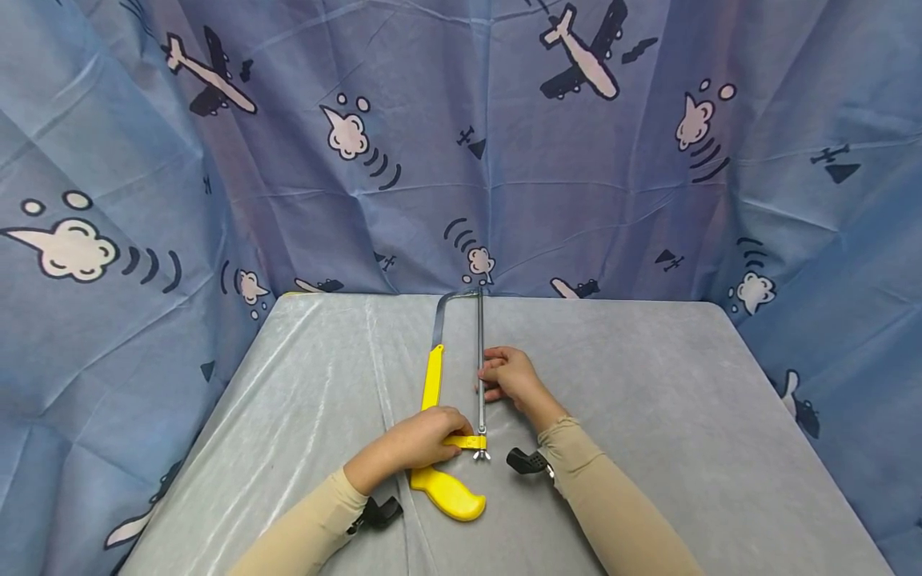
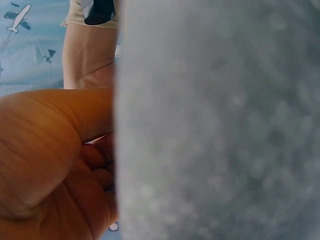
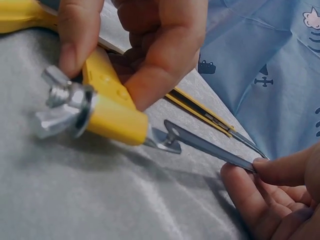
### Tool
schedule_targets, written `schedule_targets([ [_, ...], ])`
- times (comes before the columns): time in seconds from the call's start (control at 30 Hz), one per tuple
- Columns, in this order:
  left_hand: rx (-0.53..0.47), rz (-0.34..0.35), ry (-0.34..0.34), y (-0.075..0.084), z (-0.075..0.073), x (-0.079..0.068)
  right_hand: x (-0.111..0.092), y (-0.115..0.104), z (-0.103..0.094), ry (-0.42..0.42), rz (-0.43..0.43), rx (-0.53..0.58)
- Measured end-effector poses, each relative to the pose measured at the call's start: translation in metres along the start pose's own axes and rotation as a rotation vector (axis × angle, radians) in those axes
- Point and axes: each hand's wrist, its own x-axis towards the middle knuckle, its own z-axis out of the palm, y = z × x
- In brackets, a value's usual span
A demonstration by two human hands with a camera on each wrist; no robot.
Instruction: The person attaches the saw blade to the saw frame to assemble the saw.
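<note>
A hacksaw with a yellow handle (image 1: 452,494) lies on the grey cloth, its metal bow pointing away. My left hand (image 1: 421,436) grips the yellow frame, thumb and fingers at the short cross arm (image 3: 112,117) that ends in a silver wing nut (image 3: 60,107). On the right side, my right hand (image 1: 511,376) pinches the thin blade (image 3: 210,147) between thumb and index finger. In the right wrist view, the blade's holed near end is at the blade-holder pin (image 3: 165,140). The left wrist view shows part of my left hand (image 2: 45,160) beside a blurred grey surface.
The grey cloth-covered table (image 1: 612,448) extends around the saw. Behind it and at both sides hangs a blue curtain (image 1: 403,232) printed with planes and clouds. Black wrist devices (image 1: 527,462) jut out beside both sleeves.
</note>
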Motion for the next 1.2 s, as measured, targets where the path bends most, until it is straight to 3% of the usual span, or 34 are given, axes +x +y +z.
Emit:
schedule_targets([
  [1.2, -0.016, 0.013, 0.017, 0.0006, 0.0001, -0.0005, 0.0014, 0.0073, 0.0014, 0.055, 0.000, -0.031],
])
